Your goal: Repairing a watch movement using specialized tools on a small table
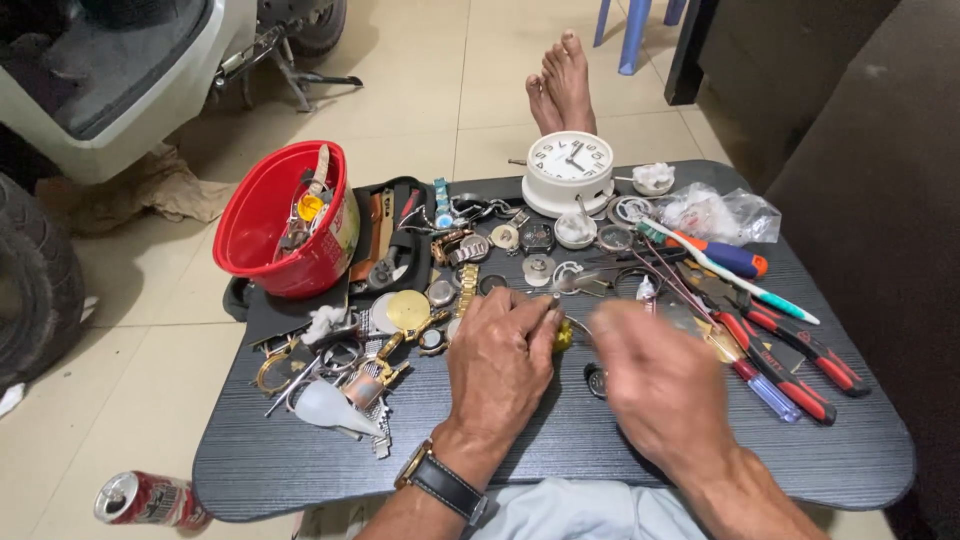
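Holding watch straps (312, 192): red bowl (262, 205).

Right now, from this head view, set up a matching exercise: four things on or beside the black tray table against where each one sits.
Things:
1. round white alarm clock
2. red plastic bucket
3. red-handled pliers
4. crushed red drink can

Places:
A. on the floor by the black tray table's near left corner
B. right side of the table
C. far edge of the table, middle
D. far left corner of the table

Pairs: 1-C, 2-D, 3-B, 4-A
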